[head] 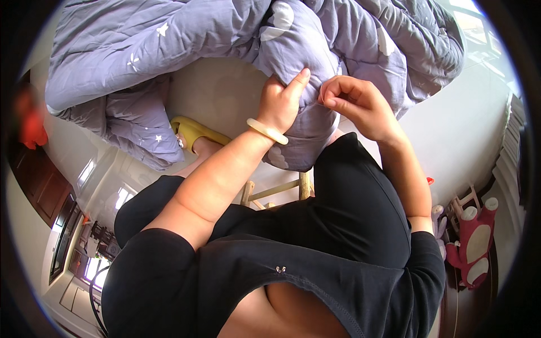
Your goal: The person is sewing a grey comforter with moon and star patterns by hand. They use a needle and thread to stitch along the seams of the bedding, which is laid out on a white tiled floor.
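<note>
A grey-purple quilt (219, 36) with white stars and clouds spreads across the top of the view, and part of it hangs between my knees. My left hand (284, 99), with a pale bangle (267, 131) at the wrist, grips a bunched fold of it, thumb on top. Just right of that, my right hand (353, 101) has its thumb and index finger pinched at the quilt's edge. A thin pale strand or loop seems to show at those fingertips; it is too fine to make out. The other fingers are curled.
Below the quilt are wooden stool legs (304, 186) and a yellow slipper (203, 132) on a foot. Pale glossy floor (448, 139) surrounds me. Plush toys (475, 245) lie at the right near a curtain (507, 156). A blurred person in red (33, 126) is at the far left.
</note>
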Demonstrator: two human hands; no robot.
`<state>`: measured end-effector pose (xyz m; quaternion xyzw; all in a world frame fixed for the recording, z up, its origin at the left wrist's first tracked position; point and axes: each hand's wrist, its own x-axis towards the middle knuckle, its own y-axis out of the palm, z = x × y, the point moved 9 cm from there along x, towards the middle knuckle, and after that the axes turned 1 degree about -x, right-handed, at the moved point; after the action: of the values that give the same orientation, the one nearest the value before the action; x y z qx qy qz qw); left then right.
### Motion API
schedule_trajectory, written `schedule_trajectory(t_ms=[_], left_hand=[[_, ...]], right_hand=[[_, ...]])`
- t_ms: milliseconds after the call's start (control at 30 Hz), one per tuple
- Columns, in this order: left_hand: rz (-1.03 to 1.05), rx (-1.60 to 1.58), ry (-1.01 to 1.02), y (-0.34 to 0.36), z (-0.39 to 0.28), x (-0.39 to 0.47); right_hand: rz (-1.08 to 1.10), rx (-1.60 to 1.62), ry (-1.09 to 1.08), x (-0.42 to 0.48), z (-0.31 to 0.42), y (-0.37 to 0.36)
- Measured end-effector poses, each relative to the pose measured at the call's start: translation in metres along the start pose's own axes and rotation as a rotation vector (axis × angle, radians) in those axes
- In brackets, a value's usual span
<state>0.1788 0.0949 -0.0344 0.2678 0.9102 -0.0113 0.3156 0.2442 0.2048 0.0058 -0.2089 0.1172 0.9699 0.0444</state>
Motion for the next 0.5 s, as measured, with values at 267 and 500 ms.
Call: schedule_trajectory(t_ms=[267, 500], left_hand=[[-0.013, 0.045, 0.062, -0.003, 0.004, 0.002], [-0.006, 0.065, 0.059, 0.001, 0.0, 0.002]], right_hand=[[0.394, -0.544, 0.323, -0.023, 0.013, -0.001], [0.153, 0.103, -0.185, -0.01, 0.05, -0.022]])
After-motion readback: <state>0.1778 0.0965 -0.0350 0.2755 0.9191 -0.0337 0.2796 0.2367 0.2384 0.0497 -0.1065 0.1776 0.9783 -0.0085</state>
